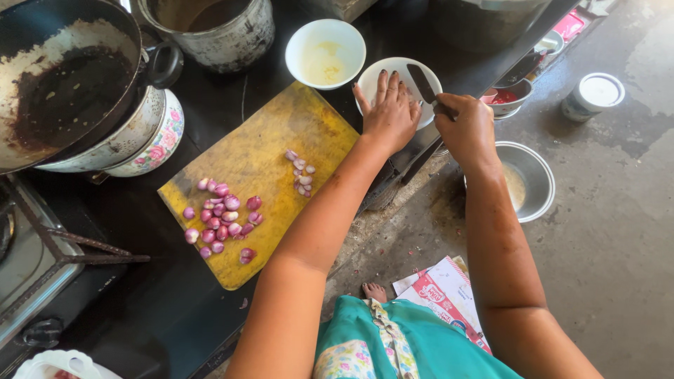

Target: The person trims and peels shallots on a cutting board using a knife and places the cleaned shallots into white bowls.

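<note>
My left hand point(390, 112) lies flat with fingers spread over a white plate point(374, 71) at the counter's edge. My right hand point(468, 128) grips a knife point(423, 84) whose blade points over the same plate. To the left, a yellow cutting board point(267, 140) carries a heap of peeled purple shallots point(223, 217) and a smaller cluster of cut pieces point(302, 171). What lies under my left palm is hidden.
A white bowl point(325, 52) sits beside the plate. A dark wok point(63, 84) rests on a floral pot point(151, 140); a metal pot point(217, 31) stands behind. A steel bowl point(530, 179), a lidded jar point(593, 95) and papers point(446, 295) lie on the floor. A stove point(31, 260) is at left.
</note>
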